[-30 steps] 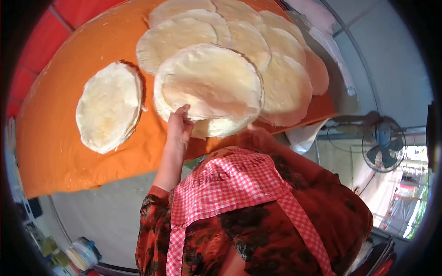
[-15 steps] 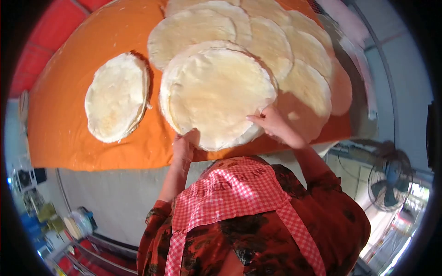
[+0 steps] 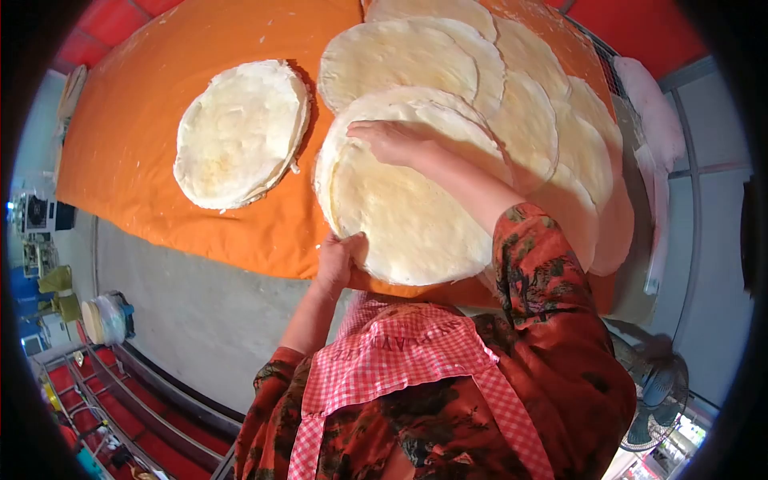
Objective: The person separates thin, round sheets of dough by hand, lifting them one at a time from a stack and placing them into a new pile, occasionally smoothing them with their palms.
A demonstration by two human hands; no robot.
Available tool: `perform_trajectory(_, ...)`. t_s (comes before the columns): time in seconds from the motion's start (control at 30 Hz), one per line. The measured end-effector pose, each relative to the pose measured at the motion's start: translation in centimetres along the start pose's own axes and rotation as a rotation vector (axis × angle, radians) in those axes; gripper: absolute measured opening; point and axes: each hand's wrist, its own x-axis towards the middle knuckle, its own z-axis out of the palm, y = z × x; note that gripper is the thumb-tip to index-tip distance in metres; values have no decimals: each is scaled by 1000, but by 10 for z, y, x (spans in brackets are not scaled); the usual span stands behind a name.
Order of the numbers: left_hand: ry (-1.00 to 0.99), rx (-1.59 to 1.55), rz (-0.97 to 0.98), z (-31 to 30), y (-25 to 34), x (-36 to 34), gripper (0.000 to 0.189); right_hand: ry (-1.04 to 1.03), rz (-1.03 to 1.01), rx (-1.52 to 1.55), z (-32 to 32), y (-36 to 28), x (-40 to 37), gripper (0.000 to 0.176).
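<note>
A stack of round, pale flatbreads point(image 3: 416, 216) lies in front of me on an orange cloth point(image 3: 264, 240). My left hand point(image 3: 340, 254) pinches the near left edge of this stack, thumb on top. Across the upper left part of the same stack reaches my right hand point(image 3: 388, 142), palm down with fingers extended, at the top sheet near its far left edge. To the left sits a smaller stack of flatbreads point(image 3: 240, 132) that neither hand touches. Behind and to the right, several flatbreads point(image 3: 396, 64) overlap one another on the cloth.
At the lower left stands a red rack with metal rails point(image 3: 160, 400). A fan point(image 3: 660, 392) is at the lower right. White plastic point(image 3: 652, 120) hangs along the table's right side. Grey floor point(image 3: 184, 296) shows below the cloth's near edge.
My right hand has moved from the near right edge of the stack to its far left part. My left hand remains at the near left edge. The view has shifted.
</note>
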Motion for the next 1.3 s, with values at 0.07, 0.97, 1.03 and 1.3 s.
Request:
perform_trajectory(0.07, 7, -20, 18, -5, -4, 4, 32, -61, 28, -79, 10, 3, 11, 39)
perform_trajectory(0.97, -131, -113, -30, -12, -2, 9, 24, 274, 373, -68, 13, -89, -16, 11)
perform_trajectory(1.03, -159, -132, -5, -12, -3, 7, 23, 250, 651, 283, 12, -90, -71, 6)
perform_trajectory(1.3, -152, -108, -314, 30, 68, -13, 23, 195, 1344, 1378, 63, -202, -246, 57)
